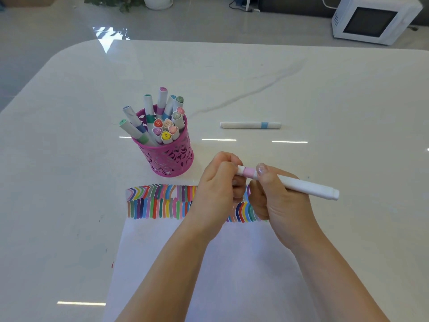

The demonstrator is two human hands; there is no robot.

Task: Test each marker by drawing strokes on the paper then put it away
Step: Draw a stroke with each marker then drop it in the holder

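Nearest, under both forearms, lies the paper [232,275], white and bare up to the wrists. Above it the left hand [218,189] is curled into a fist round the left end of a white, pink-banded marker [306,187]; that end is hidden inside the fingers. Just to its right the right hand [276,201] grips the same marker by the barrel, fingers wrapped under it and the thumb lying along the top beside the pink band. The marker is held clear of the paper, nearly level, its other end sticking out past the right hand to the right.

Beneath and to the left of the hands, rows of coloured strokes [157,201] run across the paper's far edge.

Beyond the left hand, a little to its left, a pink cup [171,159] stands upright just past the paper, filled with capped markers [160,119]. Beyond the right hand, well apart from it, a second marker [250,125] with a blue band lies flat on the table [325,89].

Farthest off, past the table, a white microwave [371,19] sits to the right and a white pot [157,1] to the left.
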